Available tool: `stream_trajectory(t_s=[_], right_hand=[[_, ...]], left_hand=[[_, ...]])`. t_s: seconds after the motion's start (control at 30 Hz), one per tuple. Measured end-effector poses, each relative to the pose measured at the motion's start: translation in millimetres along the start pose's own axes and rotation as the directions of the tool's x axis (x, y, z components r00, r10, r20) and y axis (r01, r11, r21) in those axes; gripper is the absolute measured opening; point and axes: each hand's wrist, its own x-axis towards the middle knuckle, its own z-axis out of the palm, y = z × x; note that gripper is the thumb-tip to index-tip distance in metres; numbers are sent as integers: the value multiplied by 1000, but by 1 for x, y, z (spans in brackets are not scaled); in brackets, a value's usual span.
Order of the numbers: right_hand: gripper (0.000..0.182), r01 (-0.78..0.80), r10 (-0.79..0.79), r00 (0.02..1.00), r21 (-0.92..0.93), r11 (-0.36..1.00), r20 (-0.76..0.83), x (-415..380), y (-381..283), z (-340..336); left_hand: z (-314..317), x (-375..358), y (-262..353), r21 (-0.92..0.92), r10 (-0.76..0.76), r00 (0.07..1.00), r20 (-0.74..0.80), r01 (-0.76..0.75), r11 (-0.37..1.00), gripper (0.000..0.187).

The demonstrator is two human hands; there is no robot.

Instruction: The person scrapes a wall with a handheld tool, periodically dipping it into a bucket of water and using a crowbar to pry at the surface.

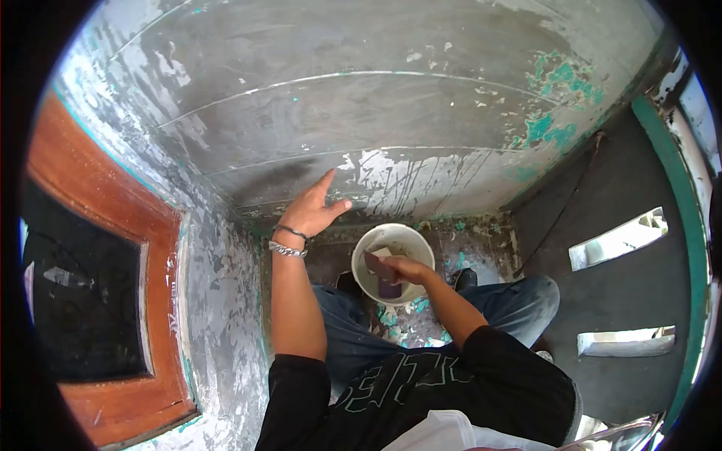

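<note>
Left hand spread at ten o'clock from the bucket; right hand grips brown pad edge-on, likely light, stiffish!

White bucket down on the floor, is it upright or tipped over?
Upright: the white bucket shows its round, open rim to the downward-looking camera, and the right hand holds a flat brown piece over the opening.

Patchy grey plaster wall with turquoise flecks; orange wooden frame at left.
</note>
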Motion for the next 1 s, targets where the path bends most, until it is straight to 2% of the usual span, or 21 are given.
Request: stream_trajectory(t_s=[0.03,0.07,0.1,0.13,0.2,0.23,0.3,0.33,0.4,0.43,0.47,0.5,0.53,0.6,0.63,0.7,0.73,0.77,0.8,0.9,1.0], right_hand=[[70,-73,64,997,-211,975,-52,6,11,-6],[75,-150,114,987,-412,899,-110,14,23,-15],[90,-113,10,979,-508,854,-202,34,51,-33],[90,-114,16,980,-497,860,-198,37,52,-41],[89,-205,-46,974,-945,255,-224,38,54,-54],[89,-207,-38,974,-941,269,-225,34,61,-58],[88,-418,-362,834,-905,76,-416,25,71,-59],[88,-419,-350,837,-904,89,-422,30,73,-57],[84,-624,-360,695,-771,129,-622,43,95,-57],[84,-628,-345,695,-766,133,-630,47,99,-63],[83,-451,-104,886,-892,29,-452,55,91,-73],[81,-225,160,961,-974,-14,-225,61,87,-80],[81,-223,168,961,-975,-8,-222,61,91,-80],[74,-417,-255,884,-907,-56,-391,54,96,-77],[74,-427,-254,879,-903,-43,-403,54,92,-79],[67,-267,170,951,-963,25,-259,42,42,-70],[67,-282,164,948,-959,26,-274,35,37,-66],[67,-309,-99,944,-949,61,-314,26,36,-61],[67,-329,-357,870,-939,96,-341,16,31,-59],[63,-247,-210,925,-920,303,-317,-13,4,-60],[63,-233,-144,938,-881,412,-315,-27,-5,-64]], left_hand=[[0,7,3,139,-93,988,122,76,987,80],[3,10,7,138,-103,985,137,84,987,80],[4,16,11,190,-90,988,127,65,980,80],[7,22,12,243,-76,990,120,45,969,79],[19,32,10,231,6,994,109,-31,972,78],[26,36,9,215,95,992,80,-110,970,77],[35,41,16,240,106,985,135,-136,961,76],[39,44,21,259,119,977,179,-163,952,75],[48,49,30,255,107,967,232,-166,953,74],[54,54,32,255,130,959,252,-195,947,74],[59,59,36,257,159,951,266,-228,939,73],[62,61,43,276,126,945,302,-213,937,73],[67,65,43,275,119,944,309,-209,938,73],[75,75,51,259,143,932,332,-235,937,72],[76,82,59,263,43,911,411,-164,951,74],[86,93,67,262,67,905,421,-192,946,74],[92,97,70,259,76,906,417,-198,945,74],[97,101,72,248,92,903,419,-211,946,74],[102,106,72,286,77,896,438,-221,932,72],[118,116,66,304,96,877,472,-264,915,72],[123,125,64,311,96,874,476,-269,912,74]])
